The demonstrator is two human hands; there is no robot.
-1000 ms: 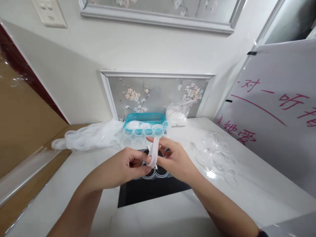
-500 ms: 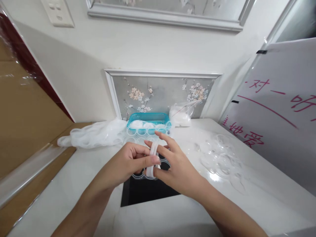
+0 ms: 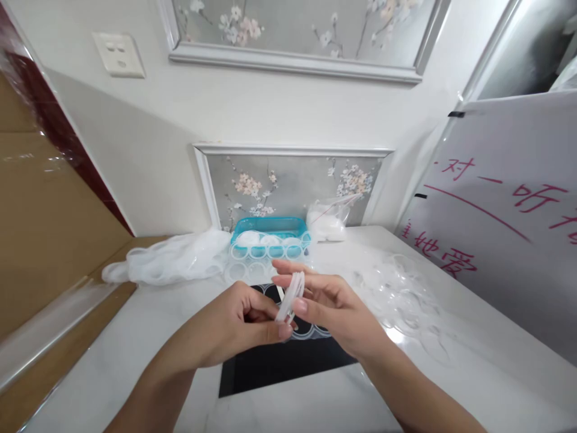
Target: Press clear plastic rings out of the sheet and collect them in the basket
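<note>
A small white ring-shaped piece (image 3: 291,297) is held between both hands, seen nearly edge-on and tilted. My left hand (image 3: 252,319) pinches its lower end between thumb and fingers. Around its upper part are the thumb and fingers of my right hand (image 3: 329,300). Just beneath and behind the hands lies a clear tray with round rings (image 3: 303,329), partly over a black sheet (image 3: 270,368). Farther back, a turquoise container (image 3: 270,225) has round white pieces (image 3: 247,239) at its front, seen through clear rings.
A bag of white rings (image 3: 175,258) lies back left beside cardboard (image 3: 49,198). Behind the container's right side is a bag of white material (image 3: 328,224). Loose clear rings (image 3: 401,294) spread over the white countertop (image 3: 180,373) at right. A board with red writing (image 3: 496,198) stands at right.
The white ring has tilted and is now gripped by the right thumb and fingers, which were spread around it before. The view has tipped slightly upward.
</note>
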